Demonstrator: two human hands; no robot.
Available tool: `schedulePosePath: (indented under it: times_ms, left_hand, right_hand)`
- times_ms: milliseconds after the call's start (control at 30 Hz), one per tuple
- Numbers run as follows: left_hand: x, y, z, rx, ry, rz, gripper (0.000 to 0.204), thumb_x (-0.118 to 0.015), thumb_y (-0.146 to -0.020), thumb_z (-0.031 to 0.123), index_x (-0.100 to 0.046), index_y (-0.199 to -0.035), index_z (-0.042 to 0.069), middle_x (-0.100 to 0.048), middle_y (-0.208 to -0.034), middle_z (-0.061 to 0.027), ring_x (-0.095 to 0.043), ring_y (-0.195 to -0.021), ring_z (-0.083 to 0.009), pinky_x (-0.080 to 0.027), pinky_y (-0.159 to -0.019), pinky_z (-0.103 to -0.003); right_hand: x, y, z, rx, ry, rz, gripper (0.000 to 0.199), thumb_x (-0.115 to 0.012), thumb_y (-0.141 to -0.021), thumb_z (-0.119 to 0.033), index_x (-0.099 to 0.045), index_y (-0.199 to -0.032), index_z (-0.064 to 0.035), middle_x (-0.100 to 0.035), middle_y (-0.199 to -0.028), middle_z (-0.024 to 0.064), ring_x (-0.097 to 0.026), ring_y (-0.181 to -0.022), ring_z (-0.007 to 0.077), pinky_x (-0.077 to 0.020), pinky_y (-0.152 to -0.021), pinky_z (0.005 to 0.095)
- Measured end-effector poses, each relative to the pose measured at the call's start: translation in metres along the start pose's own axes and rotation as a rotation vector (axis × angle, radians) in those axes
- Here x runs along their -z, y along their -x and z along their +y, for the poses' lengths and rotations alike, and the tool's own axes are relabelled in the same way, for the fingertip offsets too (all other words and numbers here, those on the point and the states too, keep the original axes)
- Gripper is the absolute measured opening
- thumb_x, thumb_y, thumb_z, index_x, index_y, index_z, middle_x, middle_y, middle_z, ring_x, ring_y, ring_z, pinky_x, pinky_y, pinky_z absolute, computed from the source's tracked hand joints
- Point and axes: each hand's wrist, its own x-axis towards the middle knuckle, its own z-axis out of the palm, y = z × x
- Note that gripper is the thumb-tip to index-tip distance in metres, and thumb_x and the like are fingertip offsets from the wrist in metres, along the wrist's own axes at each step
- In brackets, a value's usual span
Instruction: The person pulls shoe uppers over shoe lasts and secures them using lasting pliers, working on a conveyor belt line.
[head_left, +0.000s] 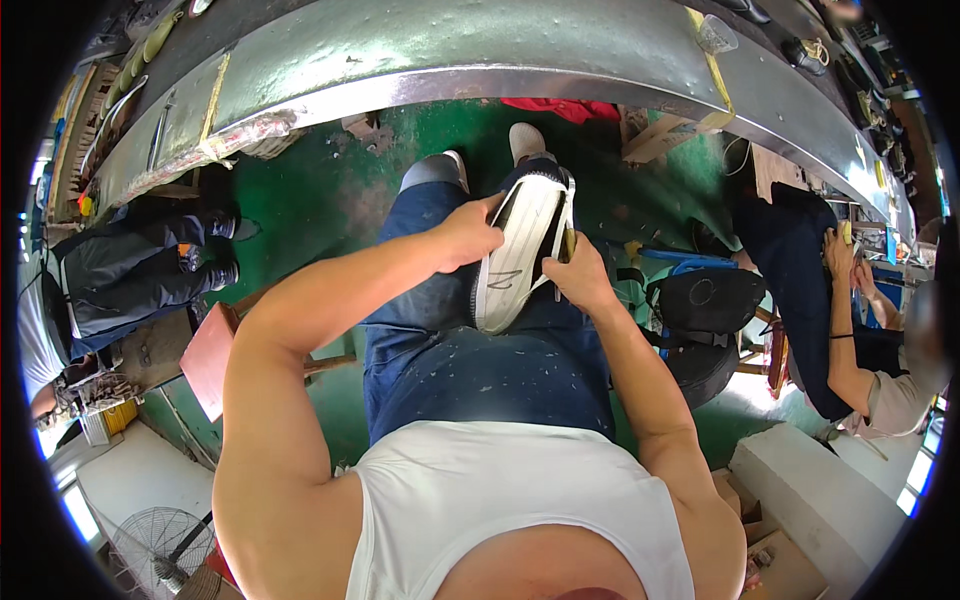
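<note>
A shoe (517, 245) rests across my thighs, its pale, long sole turned up toward me and a dark mark drawn near the heel end. Dark edges of its upper show along the side and at the far end. My left hand (468, 236) grips it from the left, thumb at the sole's edge. Along the right side runs a narrow white strip (569, 205), standing off from the sole with a dark gap between. My right hand (581, 274) is closed at that strip's lower part. A small yellowish piece (570, 242) shows at its fingers; its kind is unclear.
A metal-edged workbench (450, 85) curves across the far side. A black bag (705, 305) lies right of my legs, near a co-worker in dark trousers (790, 290). Another person (130, 270) sits at the left. A pink board (207, 360) stands by my left arm, a fan (160, 545) lower left.
</note>
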Motion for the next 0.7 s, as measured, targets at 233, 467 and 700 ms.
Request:
schedulePosePath:
  times_ms: [233,467,700]
  left_hand:
    - [0.006,0.031,0.022,0.148,0.324,-0.318,0.103,-0.057,-0.076,-0.007,-0.007,-0.163,0.018,-0.047,-0.148,-0.0081,-0.049,-0.13,-0.0175,-0.039,-0.109,-0.032]
    - [-0.038,0.057,-0.046,-0.214,0.21,-0.035,0.103,-0.068,-0.078,0.006,-0.004,-0.159,0.0,-0.029,-0.159,-0.0244,-0.029,-0.149,-0.0294,-0.021,-0.121,-0.034]
    - [-0.039,0.055,-0.052,-0.238,-0.161,0.03,0.108,-0.065,-0.081,-0.003,0.009,-0.159,0.004,-0.027,-0.16,-0.0178,-0.03,-0.145,-0.0221,-0.021,-0.119,-0.031]
  right_hand:
    - [0.024,0.008,-0.004,-0.08,0.037,-0.041,0.045,-0.072,-0.083,-0.022,-0.059,-0.116,0.0056,-0.069,-0.102,0.0183,-0.066,-0.094,0.0256,-0.051,-0.087,0.0375]
    - [0.069,0.057,0.004,0.12,0.272,-0.233,0.039,-0.062,-0.093,-0.015,-0.055,-0.126,0.0037,-0.067,-0.099,0.0201,-0.067,-0.09,0.0343,-0.0525,-0.082,0.0412]
    - [0.059,0.057,-0.031,0.675,0.767,-0.209,0.047,-0.065,-0.087,-0.009,-0.052,-0.129,0.0071,-0.061,-0.114,0.0273,-0.062,-0.103,0.0399,-0.0521,-0.089,0.0454]
